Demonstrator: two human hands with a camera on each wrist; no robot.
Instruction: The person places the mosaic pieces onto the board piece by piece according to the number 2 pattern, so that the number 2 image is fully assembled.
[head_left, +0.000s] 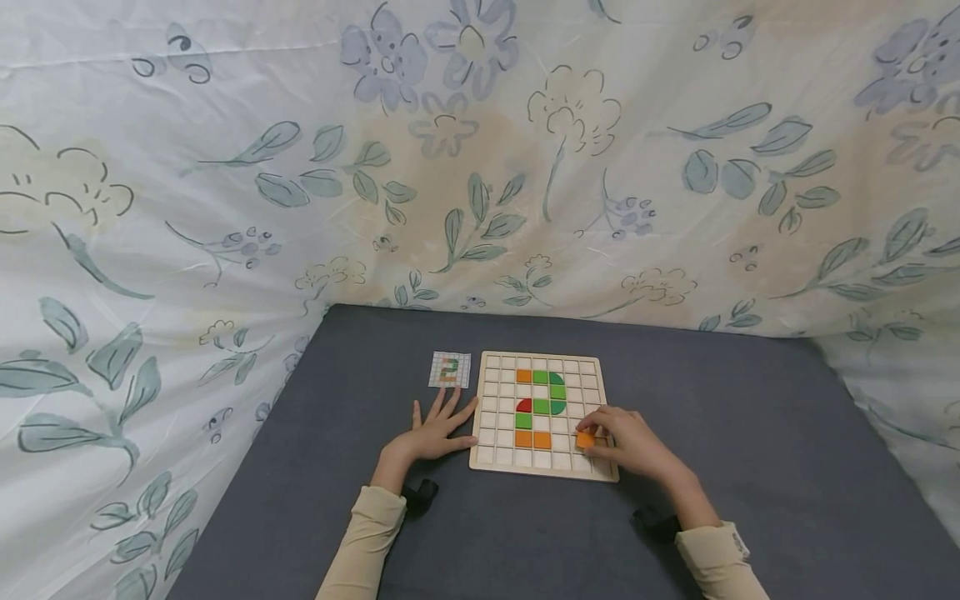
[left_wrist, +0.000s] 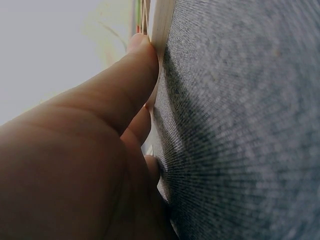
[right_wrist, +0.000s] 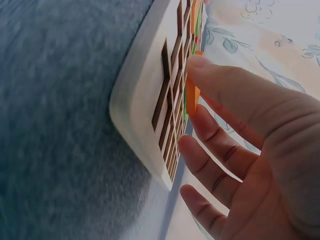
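A light wooden grid board (head_left: 495,454) lies on the dark cloth. Orange, green and red tiles fill some of its cells, laid out like a figure 2. My right hand (head_left: 636,442) pinches an orange square tile (head_left: 584,439) between thumb and fingers, over the right part of the grid. In the right wrist view that tile (right_wrist: 192,97) stands tilted on edge between the fingertips, close to the grid. With fingers spread, my left hand (head_left: 430,437) rests on the cloth, its thumb (left_wrist: 142,60) against the board's left edge.
A small printed card (head_left: 450,369) with a coloured 2 pattern lies beyond the left fingers, left of the board. Dark straps (head_left: 420,497) sit at both wrists. A floral curtain (head_left: 480,167) hangs behind the dark cloth-covered table (head_left: 375,350) and along its left side.
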